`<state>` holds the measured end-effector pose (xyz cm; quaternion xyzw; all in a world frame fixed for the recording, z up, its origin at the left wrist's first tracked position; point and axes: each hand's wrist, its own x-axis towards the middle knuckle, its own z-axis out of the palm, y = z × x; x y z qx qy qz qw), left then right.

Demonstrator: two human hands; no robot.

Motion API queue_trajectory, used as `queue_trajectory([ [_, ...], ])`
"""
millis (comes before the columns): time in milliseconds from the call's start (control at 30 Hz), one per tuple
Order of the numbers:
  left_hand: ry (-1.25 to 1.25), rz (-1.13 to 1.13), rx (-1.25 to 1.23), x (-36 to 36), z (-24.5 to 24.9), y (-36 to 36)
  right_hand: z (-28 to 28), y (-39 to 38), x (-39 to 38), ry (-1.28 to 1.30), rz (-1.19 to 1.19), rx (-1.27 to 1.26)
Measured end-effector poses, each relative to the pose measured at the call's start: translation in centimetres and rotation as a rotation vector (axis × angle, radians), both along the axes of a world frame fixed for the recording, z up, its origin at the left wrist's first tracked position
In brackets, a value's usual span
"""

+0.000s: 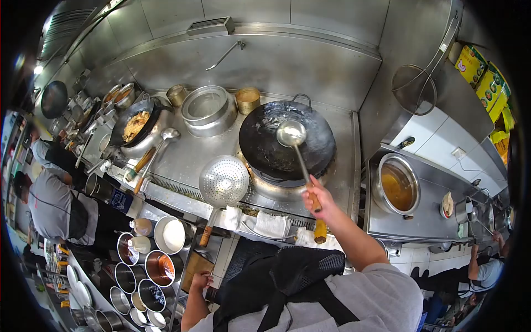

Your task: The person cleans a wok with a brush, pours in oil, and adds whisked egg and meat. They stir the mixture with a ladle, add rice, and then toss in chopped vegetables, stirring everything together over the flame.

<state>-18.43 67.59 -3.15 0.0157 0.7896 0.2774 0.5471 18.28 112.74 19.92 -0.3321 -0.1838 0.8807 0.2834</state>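
My right hand (322, 202) grips the wooden handle of a metal ladle (291, 134), whose bowl is over the black wok (260, 130) on the stove. Inside the wok is a dark, shiny surface with a whitish haze. My left hand (202, 280) is low beside my body, near the rack of pots, its fingers curled; whether it holds anything is too small to make out. Between the hands, a perforated skimmer (223, 181) lies at the stove's front edge, its wooden handle pointing toward me. Folded white cloths (272, 225) lie along that edge.
Left of the wok stand a lidded pot (206, 105) and another wok (123, 135) with food. Sauce pots (160, 268) crowd the lower left. A pot of brown liquid (397, 185) is at right. Other people (58, 205) work at the far left and far right.
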Motion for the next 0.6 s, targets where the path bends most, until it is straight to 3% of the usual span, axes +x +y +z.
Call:
queue_trajectory([
  [100,0.055,-0.018,0.027,0.4,1.4,1.8,2.4,-1.5,2.8,-0.044,0.096,0.005],
  [233,-0.001,-0.067,-0.012,2.1,0.3,3.7,2.3,2.9,5.2,0.067,0.184,-0.047],
  [300,-0.020,-0.086,-0.041,3.6,0.1,4.8,2.6,3.7,4.4,-0.009,0.169,0.000],
  [400,0.016,-0.092,0.031,5.4,0.8,7.3,-1.5,4.9,4.2,-0.595,0.358,0.683],
  [433,0.020,-0.085,0.032,5.7,1.3,8.3,0.2,4.0,4.5,-0.589,0.363,0.687],
  [500,0.102,-0.056,0.284,5.9,2.2,9.8,4.1,1.5,5.8,-1.106,0.667,0.900],
  [533,0.126,0.026,0.362,6.2,3.5,11.0,4.7,0.8,6.4,-1.103,0.673,0.898],
  [600,0.187,0.012,0.429,5.7,5.8,13.3,5.0,0.0,7.9,-0.529,0.486,0.522],
])
